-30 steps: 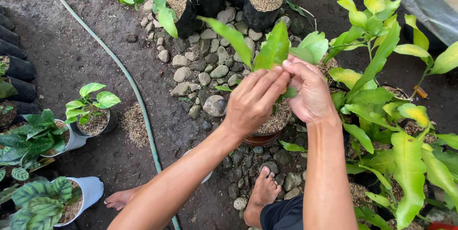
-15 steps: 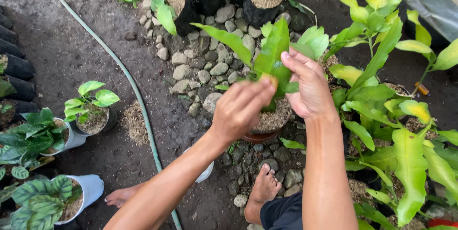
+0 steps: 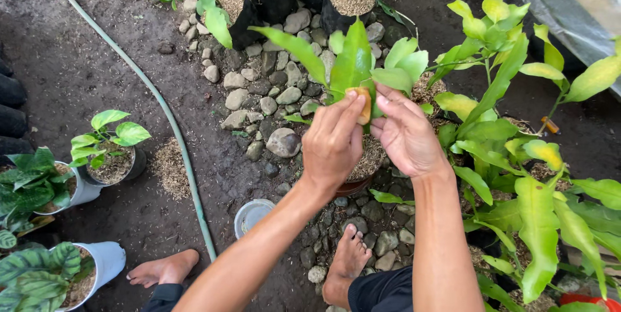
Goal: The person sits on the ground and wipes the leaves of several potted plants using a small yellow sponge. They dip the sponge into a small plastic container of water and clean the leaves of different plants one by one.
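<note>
Now, L hand: left hand [image 3: 333,147] pinches yellowed leaf [image 3: 363,105] w/ fingertips, above potted plant [image 3: 352,66].
R hand: right hand [image 3: 406,134] fingers loosely bent, touching green leaf beside it; grip unclear.
Pot: on stones [image 3: 272,102], betw. bare feet.
Nearby: hose [image 3: 169,118] on dirt at left.

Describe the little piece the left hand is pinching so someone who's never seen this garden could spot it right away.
Find the patch of grey stones in the middle of the dark soil, then the potted plant with long green leaves at its near edge. Both hands meet over that plant; the left hand pinches a yellow-brown piece of leaf at its fingertips, beside the right hand. It is the only yellowed bit among that plant's green leaves.
</note>
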